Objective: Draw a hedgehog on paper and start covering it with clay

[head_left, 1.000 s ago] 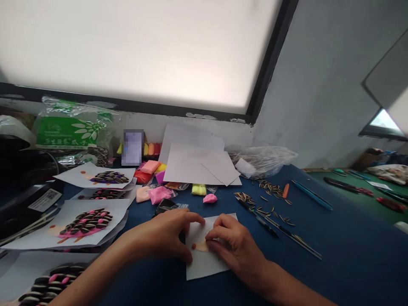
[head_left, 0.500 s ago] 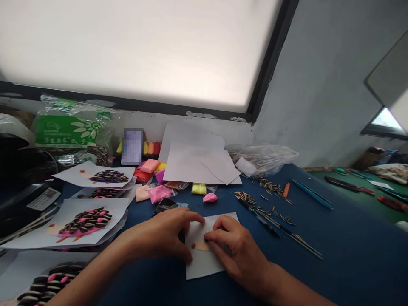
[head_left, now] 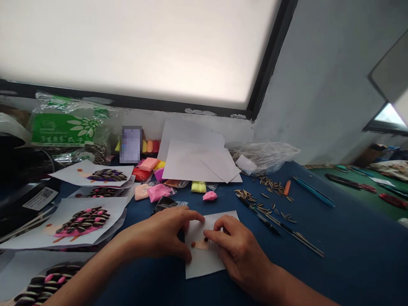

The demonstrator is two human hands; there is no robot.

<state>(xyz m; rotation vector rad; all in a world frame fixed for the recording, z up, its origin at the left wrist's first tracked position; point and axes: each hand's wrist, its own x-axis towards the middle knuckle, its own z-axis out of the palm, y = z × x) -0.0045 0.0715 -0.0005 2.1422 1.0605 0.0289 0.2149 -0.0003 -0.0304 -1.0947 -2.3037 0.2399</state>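
Observation:
A small sheet of white paper lies on the blue table, bearing a flat peach-coloured clay head with a brown ball nose and faint drawn lines. A small dark dot sits at the head's upper right edge. My left hand rests along the sheet's left side, thumb and index finger spread apart on it. Over the right half is my right hand; its index fingertip is just above the dark dot, thumb lower and apart. Its palm side and other fingertips are partly hidden.
Pink clay, bagged clay and white sheets lie beyond. To the right are sunflower seeds, a pen, thin sticks and blue tweezers. Finished hedgehog pictures are stacked left.
My right index finger has lifted slightly and moved off the head's edge, and the thumb has drawn back. The dark dot now shows there. My left hand keeps its place.

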